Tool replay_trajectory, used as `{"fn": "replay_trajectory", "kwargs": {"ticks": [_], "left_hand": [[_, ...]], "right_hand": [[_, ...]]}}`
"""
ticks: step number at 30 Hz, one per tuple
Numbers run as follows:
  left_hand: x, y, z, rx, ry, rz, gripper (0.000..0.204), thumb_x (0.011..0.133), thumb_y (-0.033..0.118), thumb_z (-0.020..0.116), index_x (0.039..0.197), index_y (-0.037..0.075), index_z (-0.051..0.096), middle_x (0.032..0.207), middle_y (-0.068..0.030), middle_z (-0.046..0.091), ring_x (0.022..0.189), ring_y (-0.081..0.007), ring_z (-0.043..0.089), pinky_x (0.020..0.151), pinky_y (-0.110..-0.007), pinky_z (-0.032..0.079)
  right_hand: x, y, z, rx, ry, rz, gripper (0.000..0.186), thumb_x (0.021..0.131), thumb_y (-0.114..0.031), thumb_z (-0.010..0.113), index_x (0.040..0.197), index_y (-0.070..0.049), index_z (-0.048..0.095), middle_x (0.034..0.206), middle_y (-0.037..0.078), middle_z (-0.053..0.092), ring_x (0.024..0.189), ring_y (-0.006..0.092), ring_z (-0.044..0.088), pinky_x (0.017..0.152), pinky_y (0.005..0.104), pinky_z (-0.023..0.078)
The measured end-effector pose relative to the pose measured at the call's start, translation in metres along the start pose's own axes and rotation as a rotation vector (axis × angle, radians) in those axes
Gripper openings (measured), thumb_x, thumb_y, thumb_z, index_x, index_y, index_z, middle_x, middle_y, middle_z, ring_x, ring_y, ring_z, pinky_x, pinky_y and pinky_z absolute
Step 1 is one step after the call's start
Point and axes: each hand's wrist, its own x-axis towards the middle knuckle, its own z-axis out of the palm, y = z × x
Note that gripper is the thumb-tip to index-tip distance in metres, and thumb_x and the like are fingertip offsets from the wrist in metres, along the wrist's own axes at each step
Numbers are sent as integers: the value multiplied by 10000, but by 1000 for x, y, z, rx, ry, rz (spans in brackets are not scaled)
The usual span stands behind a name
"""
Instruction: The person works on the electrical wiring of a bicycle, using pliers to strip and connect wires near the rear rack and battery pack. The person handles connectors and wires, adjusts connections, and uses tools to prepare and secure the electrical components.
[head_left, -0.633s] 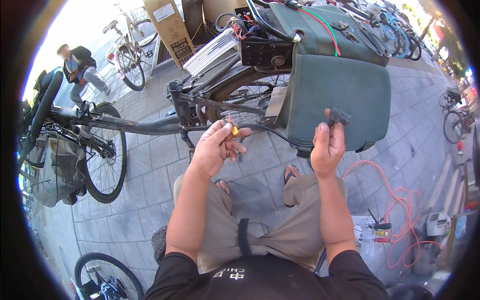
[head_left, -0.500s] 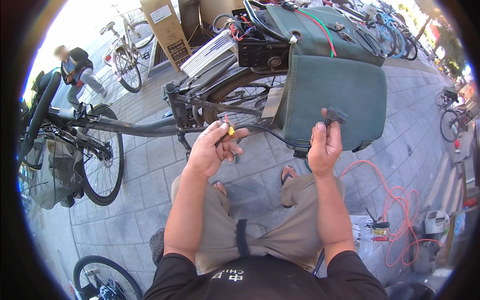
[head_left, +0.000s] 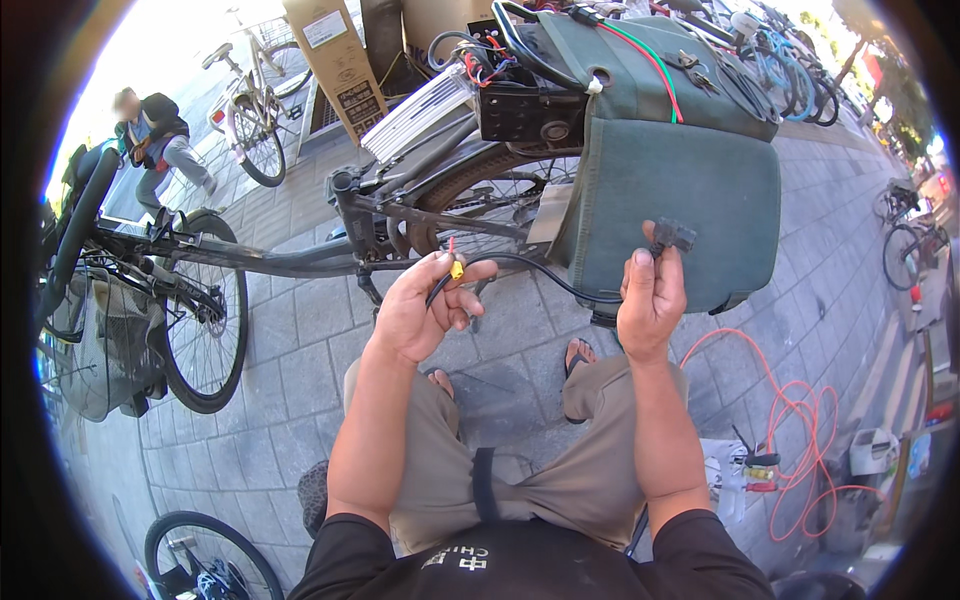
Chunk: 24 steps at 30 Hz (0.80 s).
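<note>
Between the fingers of my left hand (head_left: 425, 305) is one end of a black cable (head_left: 540, 268), with a small yellow connector (head_left: 457, 271) and a thin red wire tip (head_left: 451, 244) showing there. The cable sags across to my right hand (head_left: 652, 310), whose fingers and thumb pinch a black plug (head_left: 674, 235) at its other end. Behind the plug hangs a dark green saddlebag (head_left: 690, 180) on the rear of a bicycle (head_left: 300, 262). Red, blue and black wires (head_left: 488, 66) stick out above an open black box (head_left: 525, 112) beside the bag.
An orange cord (head_left: 800, 405) lies coiled on the grey paving at right, near some hand tools (head_left: 757, 470). A tall cardboard box (head_left: 335, 60) stands behind the bicycle. Another bicycle wheel (head_left: 212, 560) is at lower left. A person (head_left: 155, 140) is at far left.
Both hands keep their grips on the cable and plug, almost still. The bicycle and bag appear shifted slightly right in the view.
</note>
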Motion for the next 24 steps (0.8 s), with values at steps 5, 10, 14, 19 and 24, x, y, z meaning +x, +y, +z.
{"fn": "replay_trajectory", "kwargs": {"ticks": [5,10,14,19,24], "left_hand": [[1,-1,-4,-7,14,-5,233,1124,304,545,1180,110,662,1309,-287,742,783,-307,793,523,-328,600],[3,-2,-1,1,6,6,238,1113,304,550,1188,107,660,1315,-297,736,781,-310,795,525,-333,601],[-1,-3,2,104,-27,72,249,1081,257,533,1180,38,595,1224,-292,757,781,-298,796,567,-315,606],[-6,-3,9,320,-30,98,227,998,237,555,1090,33,591,1053,-262,782,677,-286,752,581,-339,571],[-12,1,11,386,-70,55,195,961,212,576,981,24,628,964,-237,778,611,-287,722,577,-341,567]], "right_hand": [[-1,-2,1,15,5,21,334,1148,-114,562,1418,77,608,862,-67,517,695,3,395,594,201,325],[-3,4,-5,24,30,46,330,1148,-120,566,1429,44,619,865,-69,512,730,3,400,621,198,332],[-2,0,-1,-29,9,45,339,1149,-133,569,1438,38,615,857,-69,504,737,11,405,632,204,340],[3,2,-8,-44,-21,1,387,1151,-125,556,1489,63,573,799,-78,489,687,8,396,605,203,321],[1,4,-8,-39,-23,22,360,1154,-157,571,1444,54,603,802,-75,487,703,15,410,620,212,349]]}}
